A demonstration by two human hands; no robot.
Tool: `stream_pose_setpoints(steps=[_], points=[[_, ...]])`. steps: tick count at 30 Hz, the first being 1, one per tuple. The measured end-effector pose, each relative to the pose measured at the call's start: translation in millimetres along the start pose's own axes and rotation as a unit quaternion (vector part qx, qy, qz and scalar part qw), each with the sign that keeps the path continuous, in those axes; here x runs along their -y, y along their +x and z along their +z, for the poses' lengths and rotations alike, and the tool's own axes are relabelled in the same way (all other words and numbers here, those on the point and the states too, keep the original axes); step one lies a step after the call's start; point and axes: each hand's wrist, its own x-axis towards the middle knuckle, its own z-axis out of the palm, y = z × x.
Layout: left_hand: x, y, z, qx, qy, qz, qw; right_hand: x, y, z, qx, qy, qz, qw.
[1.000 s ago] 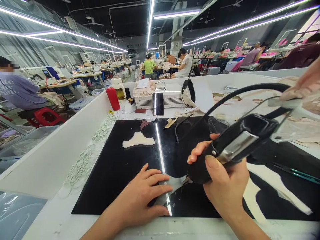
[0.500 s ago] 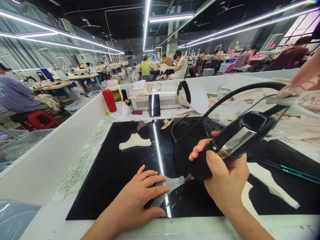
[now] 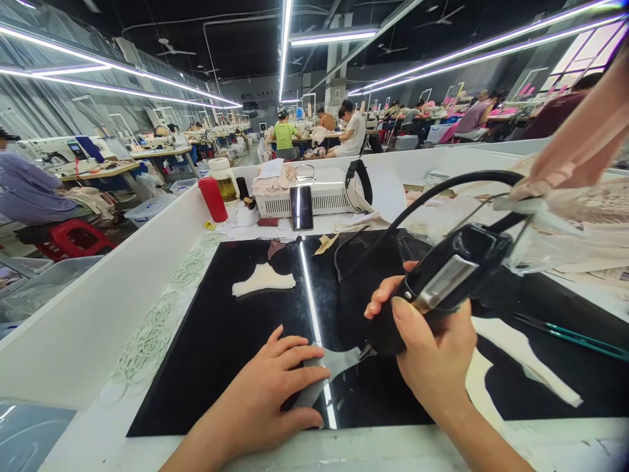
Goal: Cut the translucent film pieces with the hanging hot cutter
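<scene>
My left hand lies flat with its fingers spread, pressing a small grey fabric piece onto the black glossy board. In my right hand is a black corded hand tool with a metal lever on its body, which looks like an electric hot knife. My fingers wrap around it, and its narrow metal tip touches the right end of the grey piece. Cream fabric pieces lie right of my right hand, one partly hidden by my wrist. Another cream piece rests at the back left of the board.
Teal-handled tweezers lie at the right. Behind the board stand a phone, a white box, a red cup and a jug. Pale green loops line the left side. The tool's cord arches overhead to pink cloth.
The tool's rear end and cord have swung slightly left and down, with my right hand shifting a little left. My left hand stays on the grey piece.
</scene>
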Motion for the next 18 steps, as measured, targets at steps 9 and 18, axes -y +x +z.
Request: stream_pose_setpoints(steps=[9,18], points=[[4.8,1.2,8.7,-0.102,-0.080,-0.098,0.987,-6.1,2.6,-6.5,-0.007,-0.046,-0.001,0.999],[7.2,24.2,20.1,-0.174,-0.081,-0.152,0.970,-7.1,20.7,-30.9,0.004,-0.268,-0.037,0.963]])
